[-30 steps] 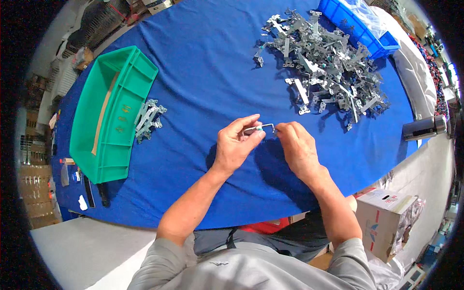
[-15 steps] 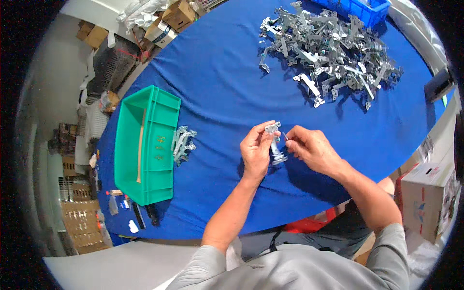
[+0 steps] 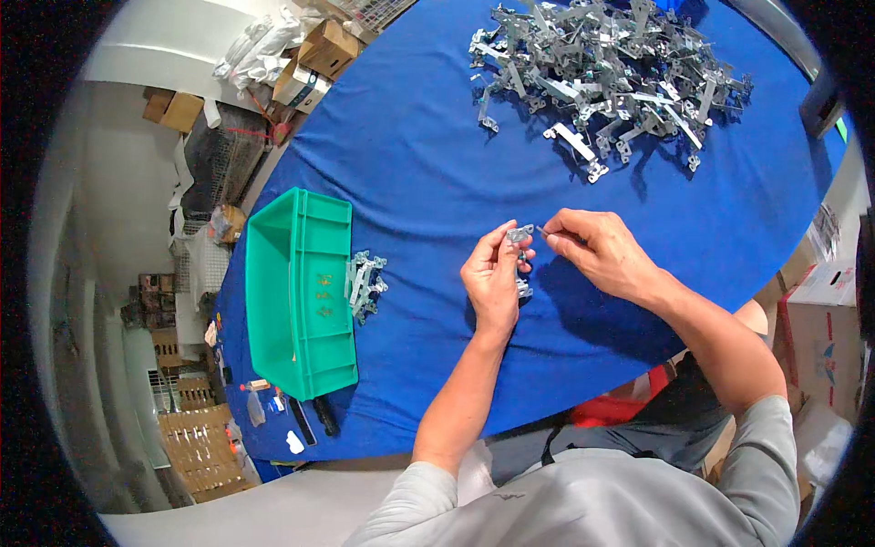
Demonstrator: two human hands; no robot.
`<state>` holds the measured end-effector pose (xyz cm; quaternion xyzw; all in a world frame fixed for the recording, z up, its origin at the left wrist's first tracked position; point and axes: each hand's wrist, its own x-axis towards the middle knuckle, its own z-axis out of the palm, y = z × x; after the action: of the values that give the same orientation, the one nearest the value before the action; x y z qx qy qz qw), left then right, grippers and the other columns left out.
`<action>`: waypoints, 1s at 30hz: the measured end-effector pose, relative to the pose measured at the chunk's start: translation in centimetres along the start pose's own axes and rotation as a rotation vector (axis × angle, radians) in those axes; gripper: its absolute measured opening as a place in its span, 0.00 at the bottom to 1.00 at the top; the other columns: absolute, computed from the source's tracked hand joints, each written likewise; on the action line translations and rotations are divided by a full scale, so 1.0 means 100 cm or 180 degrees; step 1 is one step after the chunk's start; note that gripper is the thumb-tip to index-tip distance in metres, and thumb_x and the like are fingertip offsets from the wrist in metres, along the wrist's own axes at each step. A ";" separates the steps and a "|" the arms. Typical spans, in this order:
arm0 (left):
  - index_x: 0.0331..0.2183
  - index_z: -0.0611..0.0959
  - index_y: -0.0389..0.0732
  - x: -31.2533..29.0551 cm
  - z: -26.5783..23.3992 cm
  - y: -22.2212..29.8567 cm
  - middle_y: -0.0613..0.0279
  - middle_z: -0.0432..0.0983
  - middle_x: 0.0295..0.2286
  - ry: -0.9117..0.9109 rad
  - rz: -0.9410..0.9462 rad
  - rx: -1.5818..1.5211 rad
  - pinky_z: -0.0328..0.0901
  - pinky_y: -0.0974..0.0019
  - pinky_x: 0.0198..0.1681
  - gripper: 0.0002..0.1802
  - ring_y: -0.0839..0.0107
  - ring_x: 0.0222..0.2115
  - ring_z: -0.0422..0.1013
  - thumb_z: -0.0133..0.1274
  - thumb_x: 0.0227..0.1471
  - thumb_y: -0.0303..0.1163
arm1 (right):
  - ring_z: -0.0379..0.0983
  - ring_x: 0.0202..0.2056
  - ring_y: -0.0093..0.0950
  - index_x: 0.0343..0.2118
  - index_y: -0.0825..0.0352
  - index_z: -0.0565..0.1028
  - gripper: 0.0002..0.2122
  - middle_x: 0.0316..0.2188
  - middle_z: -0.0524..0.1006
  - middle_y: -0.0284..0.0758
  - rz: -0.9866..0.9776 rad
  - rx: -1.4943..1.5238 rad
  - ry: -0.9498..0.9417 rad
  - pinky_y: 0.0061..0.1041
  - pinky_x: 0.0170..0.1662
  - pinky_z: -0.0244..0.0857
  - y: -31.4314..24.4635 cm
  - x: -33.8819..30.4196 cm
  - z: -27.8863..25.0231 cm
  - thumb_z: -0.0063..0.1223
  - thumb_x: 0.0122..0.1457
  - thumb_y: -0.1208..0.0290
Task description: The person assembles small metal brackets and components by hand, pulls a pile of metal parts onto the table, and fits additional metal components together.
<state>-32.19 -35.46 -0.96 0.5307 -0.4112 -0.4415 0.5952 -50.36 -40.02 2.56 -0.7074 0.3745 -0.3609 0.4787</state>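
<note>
My left hand [image 3: 493,281] is closed around a silver metal hinge [image 3: 520,234], gripping it upright over the blue cloth. The hinge's upper plate shows above my thumb, and its lower end [image 3: 523,289] comes out below my fingers; the middle is partly hidden by them. Just to the right, my right hand [image 3: 602,251] pinches a small thin pin-like piece [image 3: 542,232] between thumb and forefinger, its tip close to the hinge's upper plate. Whether the tip touches the plate I cannot tell.
A large heap of similar metal hinges [image 3: 606,87] covers the far right of the blue cloth [image 3: 410,155]. At left stands a green plastic bin [image 3: 328,365], with a small pile of hinges [image 3: 366,287] against its right side. A cardboard box [image 3: 825,337] is at the right.
The view has shifted, so the bin sits further right and the heap higher. My left hand has turned the hinge, and my right hand's pinched piece has come nearer its upper plate.
</note>
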 end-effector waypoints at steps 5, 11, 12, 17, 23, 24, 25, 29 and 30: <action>0.45 0.79 0.32 0.001 0.002 0.000 0.55 0.80 0.32 0.0016 0.0011 0.0065 0.70 0.76 0.28 0.13 0.75 0.27 0.76 0.50 0.61 0.27 | 0.75 0.26 0.40 0.33 0.72 0.76 0.08 0.24 0.76 0.47 -0.0171 0.0045 0.0039 0.36 0.30 0.65 0.003 0.000 0.002 0.51 0.59 0.71; 0.45 0.80 0.33 0.000 0.001 -0.001 0.56 0.80 0.31 -0.0028 0.0224 0.0283 0.69 0.76 0.27 0.13 0.75 0.28 0.75 0.51 0.60 0.27 | 0.74 0.26 0.44 0.33 0.71 0.75 0.08 0.23 0.75 0.47 0.0047 -0.0081 -0.0073 0.38 0.30 0.66 0.006 0.001 0.000 0.52 0.59 0.70; 0.45 0.81 0.34 0.001 0.000 -0.001 0.58 0.80 0.31 -0.0060 0.0390 0.0406 0.69 0.76 0.27 0.12 0.76 0.28 0.75 0.51 0.60 0.27 | 0.74 0.26 0.44 0.33 0.71 0.75 0.08 0.23 0.76 0.47 0.0001 -0.0195 -0.0035 0.38 0.30 0.66 0.009 0.001 0.000 0.52 0.59 0.70; 0.44 0.82 0.36 -0.001 0.003 0.004 0.64 0.78 0.30 -0.0134 0.0720 0.0565 0.67 0.76 0.26 0.12 0.78 0.27 0.73 0.52 0.60 0.26 | 0.74 0.25 0.42 0.33 0.71 0.74 0.08 0.22 0.76 0.47 -0.0115 -0.0445 0.0082 0.37 0.29 0.66 0.013 0.000 0.000 0.52 0.58 0.70; 0.44 0.83 0.37 -0.003 0.001 0.007 0.66 0.77 0.29 -0.0341 0.1202 0.1412 0.60 0.79 0.23 0.12 0.85 0.23 0.66 0.55 0.57 0.25 | 0.73 0.25 0.27 0.35 0.71 0.75 0.07 0.23 0.76 0.39 0.0496 0.0448 -0.0127 0.30 0.30 0.69 0.018 0.004 -0.002 0.51 0.59 0.72; 0.44 0.83 0.38 -0.003 0.001 0.004 0.67 0.78 0.29 -0.0260 0.1097 0.1322 0.59 0.79 0.23 0.12 0.85 0.22 0.65 0.57 0.56 0.26 | 0.72 0.26 0.24 0.36 0.72 0.75 0.08 0.24 0.75 0.36 0.0836 0.1007 -0.0295 0.28 0.31 0.70 0.017 0.006 -0.004 0.50 0.61 0.71; 0.43 0.83 0.38 -0.003 0.000 0.002 0.67 0.78 0.29 -0.0180 0.0993 0.1232 0.58 0.80 0.23 0.13 0.86 0.22 0.65 0.58 0.55 0.26 | 0.71 0.27 0.21 0.36 0.72 0.76 0.09 0.25 0.75 0.33 0.1175 0.1565 -0.0462 0.25 0.31 0.70 0.017 0.007 -0.005 0.49 0.62 0.71; 0.42 0.84 0.38 -0.003 0.000 0.002 0.68 0.79 0.29 -0.0166 0.0871 0.1140 0.58 0.80 0.23 0.12 0.86 0.22 0.65 0.59 0.54 0.26 | 0.70 0.28 0.18 0.37 0.72 0.76 0.10 0.25 0.73 0.30 0.1200 0.1722 -0.0540 0.22 0.32 0.70 0.012 0.008 -0.006 0.50 0.63 0.69; 0.42 0.84 0.38 -0.002 0.000 0.004 0.68 0.78 0.29 -0.0268 0.0908 0.1215 0.58 0.80 0.23 0.11 0.86 0.22 0.65 0.59 0.54 0.26 | 0.70 0.28 0.18 0.37 0.72 0.76 0.10 0.25 0.73 0.30 0.1204 0.1720 -0.0538 0.22 0.32 0.70 0.012 0.008 -0.006 0.50 0.63 0.69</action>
<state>-32.22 -35.21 -0.58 0.5513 -0.5824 -0.2890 0.5228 -50.80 -41.27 1.69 -0.5004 0.3488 -0.2920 0.7367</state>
